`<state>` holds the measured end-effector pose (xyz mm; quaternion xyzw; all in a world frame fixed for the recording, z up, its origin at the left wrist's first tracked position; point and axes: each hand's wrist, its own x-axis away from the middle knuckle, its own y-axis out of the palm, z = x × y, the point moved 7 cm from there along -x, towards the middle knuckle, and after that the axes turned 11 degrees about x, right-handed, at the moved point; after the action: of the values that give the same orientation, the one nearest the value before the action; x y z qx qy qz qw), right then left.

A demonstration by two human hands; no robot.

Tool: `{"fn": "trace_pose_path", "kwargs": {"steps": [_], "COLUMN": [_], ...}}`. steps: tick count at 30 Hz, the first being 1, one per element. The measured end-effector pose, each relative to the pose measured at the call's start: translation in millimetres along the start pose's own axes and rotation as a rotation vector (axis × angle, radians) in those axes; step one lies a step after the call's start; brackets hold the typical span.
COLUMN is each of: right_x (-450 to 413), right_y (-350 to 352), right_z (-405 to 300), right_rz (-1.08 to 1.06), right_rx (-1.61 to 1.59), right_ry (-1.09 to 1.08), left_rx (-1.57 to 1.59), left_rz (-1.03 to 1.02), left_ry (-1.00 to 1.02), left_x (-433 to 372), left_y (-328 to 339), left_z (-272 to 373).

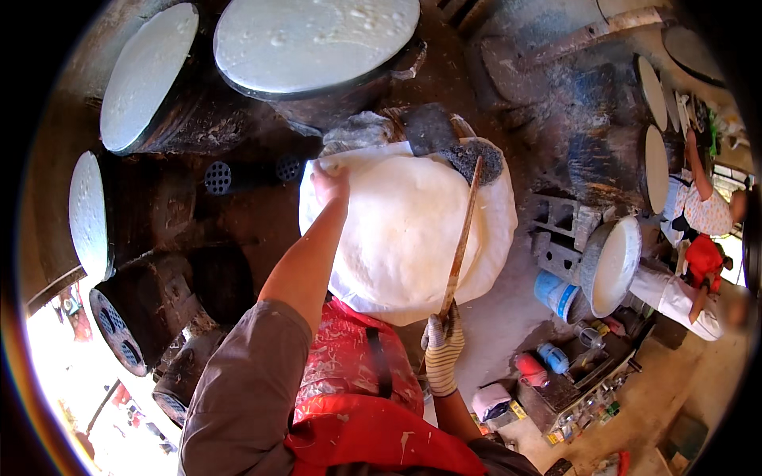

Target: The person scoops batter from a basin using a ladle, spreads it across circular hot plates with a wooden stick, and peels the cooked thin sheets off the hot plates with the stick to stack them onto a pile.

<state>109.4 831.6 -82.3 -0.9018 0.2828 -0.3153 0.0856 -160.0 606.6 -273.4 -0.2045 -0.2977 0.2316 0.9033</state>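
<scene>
A broad, pale rounded mass (411, 232), perhaps dough, fills the middle of the view just in front of my red apron. A thin white sheet (497, 262) shows around its edge. My bare left hand (329, 184) rests on the upper left rim of the sheet; its fingertips are hard to make out. In a striped glove, my right hand (444, 352) grips a long wooden stick (463, 244) near its lower end. The stick slants up across the right side of the mass. Its far tip lies over a dark, porous lump (476, 160) at the upper right rim.
Large dark vats of white liquid stand ahead (315, 44) and at left (149, 77). To the right are concrete blocks (556, 232), a basin (613, 268), a blue-and-white bucket (550, 291) and a low table (547, 398) with bottles. Several people (702, 208) are at far right.
</scene>
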Motion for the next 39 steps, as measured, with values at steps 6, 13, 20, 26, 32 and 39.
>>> {"fn": "trace_pose_path", "kwargs": {"steps": [6, 13, 20, 26, 32, 39], "right_x": [-9, -20, -2, 47, 122, 198], "right_y": [6, 22, 49, 79, 117, 176], "right_z": [-8, -24, -40, -66, -84, -84], "right_rz": [-0.044, -0.088, -0.219, -0.298, -0.365, -0.519], "right_rx": [0.062, 0.11, 0.12, 0.073, 0.117, 0.101], "right_ry": [-0.003, -0.11, -0.228, -0.326, -0.432, -0.527], "left_rx": [0.31, 0.791, 1.256, 1.274, 1.488, 1.493], "left_rz": [-0.04, -0.572, -1.228, -1.852, -1.886, -1.781], "left_ry": [0.087, 0.298, 0.431, 0.736, 0.975, 1.201], "left_x": [-2, 61, 175, 296, 346, 364], "left_y": [-15, -101, -252, -367, -466, -557], "left_z": [-3, 119, 243, 306, 283, 241]}}
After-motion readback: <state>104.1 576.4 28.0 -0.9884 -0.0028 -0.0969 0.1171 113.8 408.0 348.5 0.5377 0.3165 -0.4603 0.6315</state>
